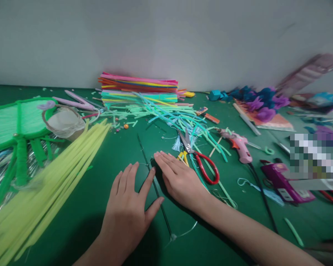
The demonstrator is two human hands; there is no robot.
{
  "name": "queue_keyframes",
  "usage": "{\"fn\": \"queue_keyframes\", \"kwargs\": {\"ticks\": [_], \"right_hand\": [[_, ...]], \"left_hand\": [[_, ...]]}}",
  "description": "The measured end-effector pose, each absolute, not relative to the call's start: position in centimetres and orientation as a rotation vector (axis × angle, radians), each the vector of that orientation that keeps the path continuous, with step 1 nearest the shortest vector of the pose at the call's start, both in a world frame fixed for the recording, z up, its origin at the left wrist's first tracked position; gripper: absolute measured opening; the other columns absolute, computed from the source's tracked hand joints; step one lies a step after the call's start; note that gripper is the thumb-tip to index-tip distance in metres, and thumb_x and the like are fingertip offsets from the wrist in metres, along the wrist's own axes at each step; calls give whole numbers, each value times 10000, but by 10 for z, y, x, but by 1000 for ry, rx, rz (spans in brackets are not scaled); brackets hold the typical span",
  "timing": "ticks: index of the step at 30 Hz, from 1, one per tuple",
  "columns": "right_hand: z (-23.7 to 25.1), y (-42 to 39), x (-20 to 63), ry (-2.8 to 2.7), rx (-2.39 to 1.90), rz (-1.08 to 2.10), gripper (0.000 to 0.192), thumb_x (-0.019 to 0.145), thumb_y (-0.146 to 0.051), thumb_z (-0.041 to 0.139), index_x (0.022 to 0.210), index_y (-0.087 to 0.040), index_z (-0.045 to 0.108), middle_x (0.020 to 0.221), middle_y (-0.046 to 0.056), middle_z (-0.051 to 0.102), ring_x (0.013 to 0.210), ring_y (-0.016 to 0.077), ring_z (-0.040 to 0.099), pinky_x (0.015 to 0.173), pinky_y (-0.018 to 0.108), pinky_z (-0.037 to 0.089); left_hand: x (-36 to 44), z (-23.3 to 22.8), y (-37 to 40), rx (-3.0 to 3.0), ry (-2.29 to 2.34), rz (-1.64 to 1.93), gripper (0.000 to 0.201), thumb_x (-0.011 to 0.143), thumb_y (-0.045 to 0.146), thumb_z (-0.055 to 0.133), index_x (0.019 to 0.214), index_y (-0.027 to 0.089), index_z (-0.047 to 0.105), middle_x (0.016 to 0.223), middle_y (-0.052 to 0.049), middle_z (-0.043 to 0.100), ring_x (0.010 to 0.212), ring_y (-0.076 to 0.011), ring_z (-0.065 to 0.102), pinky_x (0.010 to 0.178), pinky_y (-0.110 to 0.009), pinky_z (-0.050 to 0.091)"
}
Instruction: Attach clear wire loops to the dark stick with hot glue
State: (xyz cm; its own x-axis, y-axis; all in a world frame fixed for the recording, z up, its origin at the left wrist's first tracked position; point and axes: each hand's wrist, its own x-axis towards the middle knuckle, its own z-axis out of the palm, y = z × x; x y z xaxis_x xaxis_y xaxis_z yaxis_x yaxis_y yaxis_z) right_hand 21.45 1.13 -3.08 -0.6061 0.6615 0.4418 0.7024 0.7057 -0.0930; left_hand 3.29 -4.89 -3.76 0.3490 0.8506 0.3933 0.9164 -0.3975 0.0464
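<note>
A thin dark rod [161, 209] lies slantwise on the green table between my hands, with clear thread at its near end. My left hand [131, 199] is palm down with its fingers apart; the index finger crosses over the rod. To the right of the rod, my right hand [180, 177] rests with its fingers stretched out side by side, its thumb hidden. Neither hand visibly grips anything. Just past my right hand lie red-handled scissors [208, 169] with parted blades, and a yellow-handled tool [183, 158] partly covered by the hand.
Yellow pipe cleaners [52, 188] spread along the left, beside a green fuzzy craft piece [19, 122]. Multicoloured pipe cleaners [138, 88] are stacked by the wall. A pink glue gun [240, 146], its black cord and a purple device [285, 183] lie to the right.
</note>
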Motion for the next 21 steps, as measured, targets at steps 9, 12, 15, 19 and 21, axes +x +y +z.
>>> {"fn": "queue_keyframes", "kwargs": {"ticks": [9,12,15,19,21], "right_hand": [[-25,14,214,-2389,-1116,-134,309,924,-151,523,1182,-106,688,1282,148,658,1280,331,522,1033,533,497],[-26,17,215,-2395,-1172,-89,311,934,-168,517,1190,-139,691,1245,144,668,1231,314,536,1012,523,502],[-29,19,216,-2399,-1198,-73,301,942,-184,514,1175,-163,703,1237,141,667,1221,311,526,1003,520,499],[-30,19,217,-2411,-1215,-78,311,954,-196,497,1192,-170,695,1263,124,659,1226,314,515,1004,518,493],[-30,19,217,-2411,-1218,-83,315,957,-203,494,1203,-170,689,1275,118,654,1231,315,511,1008,517,489]], "left_hand": [[32,-38,-48,-2436,-1609,-526,591,905,466,567,1429,198,516,1423,-265,465,1299,-417,487,1038,-577,420],[32,-38,-48,-2435,-1614,-511,591,906,471,562,1430,203,515,1417,-263,468,1291,-419,493,1032,-581,423],[32,-38,-49,-2439,-1615,-506,590,907,469,559,1430,199,515,1416,-264,466,1294,-420,489,1035,-579,420],[33,-37,-49,-2442,-1615,-490,592,909,462,559,1437,199,505,1423,-266,459,1301,-422,482,1040,-582,413],[33,-37,-48,-2446,-1618,-487,592,909,463,559,1438,202,503,1424,-265,459,1304,-421,480,1038,-581,415]]}}
